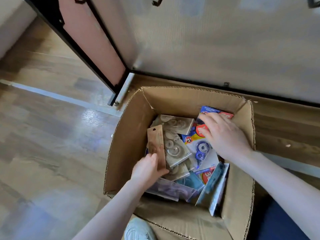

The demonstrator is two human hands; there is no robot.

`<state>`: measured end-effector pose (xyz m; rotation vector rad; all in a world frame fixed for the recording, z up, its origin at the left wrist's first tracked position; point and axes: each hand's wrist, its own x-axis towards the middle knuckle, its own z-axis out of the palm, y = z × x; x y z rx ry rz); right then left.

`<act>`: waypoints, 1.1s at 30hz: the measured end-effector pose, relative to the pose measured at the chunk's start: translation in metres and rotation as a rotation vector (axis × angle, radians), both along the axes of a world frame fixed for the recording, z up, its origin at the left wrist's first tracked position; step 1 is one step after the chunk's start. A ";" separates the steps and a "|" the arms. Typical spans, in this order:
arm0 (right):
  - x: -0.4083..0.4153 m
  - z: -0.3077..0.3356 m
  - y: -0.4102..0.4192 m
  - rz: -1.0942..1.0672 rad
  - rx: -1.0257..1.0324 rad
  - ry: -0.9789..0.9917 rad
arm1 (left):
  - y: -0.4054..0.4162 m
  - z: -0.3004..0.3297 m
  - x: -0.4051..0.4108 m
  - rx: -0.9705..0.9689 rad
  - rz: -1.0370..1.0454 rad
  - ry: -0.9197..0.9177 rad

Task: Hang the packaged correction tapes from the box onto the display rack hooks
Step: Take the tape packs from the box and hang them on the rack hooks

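An open cardboard box stands on the floor, filled with several packaged correction tapes. My left hand grips a brown-backed pack by its lower end, holding it upright at the box's left side. My right hand reaches into the far right corner, its fingers spread on a blue and red pack. A pack with a blue tape dispenser lies face up in the middle. Beige packs lie beside it. The display rack's panel rises behind the box, with a black hook at the top edge.
The rack's black frame and pink side panel stand to the left of the box. Wooden floor stretches to the left. My shoe shows below the box, and my dark-clothed leg is at the lower right.
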<state>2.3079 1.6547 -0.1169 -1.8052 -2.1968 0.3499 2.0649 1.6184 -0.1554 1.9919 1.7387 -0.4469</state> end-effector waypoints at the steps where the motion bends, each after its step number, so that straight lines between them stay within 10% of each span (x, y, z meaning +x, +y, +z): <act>1: -0.001 -0.002 0.001 0.006 0.012 -0.012 | 0.001 -0.003 -0.001 -0.044 0.005 0.025; 15: 0.002 -0.022 0.003 0.032 0.003 -0.074 | -0.005 -0.009 -0.027 -0.460 0.013 0.044; 33: -0.058 -0.024 0.064 0.094 -0.397 -0.060 | -0.004 0.009 -0.026 -0.180 0.149 -0.256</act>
